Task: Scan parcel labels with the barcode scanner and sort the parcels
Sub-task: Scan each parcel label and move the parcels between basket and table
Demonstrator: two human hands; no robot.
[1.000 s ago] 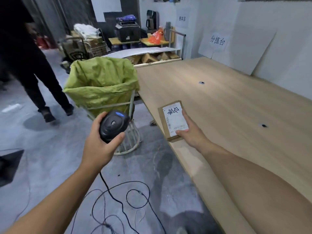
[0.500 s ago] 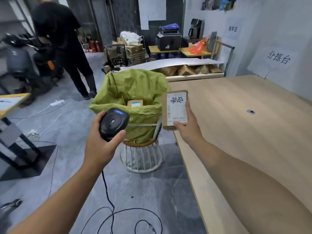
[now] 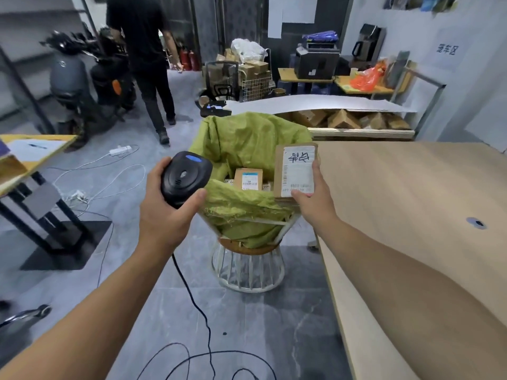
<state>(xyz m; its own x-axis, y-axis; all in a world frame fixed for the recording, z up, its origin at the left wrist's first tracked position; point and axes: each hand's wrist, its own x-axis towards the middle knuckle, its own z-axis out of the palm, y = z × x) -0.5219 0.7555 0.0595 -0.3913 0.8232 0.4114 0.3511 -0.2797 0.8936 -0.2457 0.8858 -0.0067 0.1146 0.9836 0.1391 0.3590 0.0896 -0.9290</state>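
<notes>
Holding a parcel (image 3: 297, 171) at a green sack (image 3: 247, 138) with other parcels (image 3: 248, 180) inside.
Left hand (image 3: 167, 215) fingers (image 3: 155, 174) wrap the scanner (image 3: 186, 178), right hand (image 3: 312, 201) fingers (image 3: 316, 174) grip the parcel; dropping it in seems next.

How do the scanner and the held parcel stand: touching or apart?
Apart. The head view shows the scanner in the left hand, the parcel in the right hand, green sack between them.

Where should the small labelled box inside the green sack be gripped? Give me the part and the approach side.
Probably from above, through the open mouth of the green sack. The small box lies with its label facing up and the sack's walls rise around it, so the sides are blocked. Pinch its left and right edges, clear of the label.
</notes>
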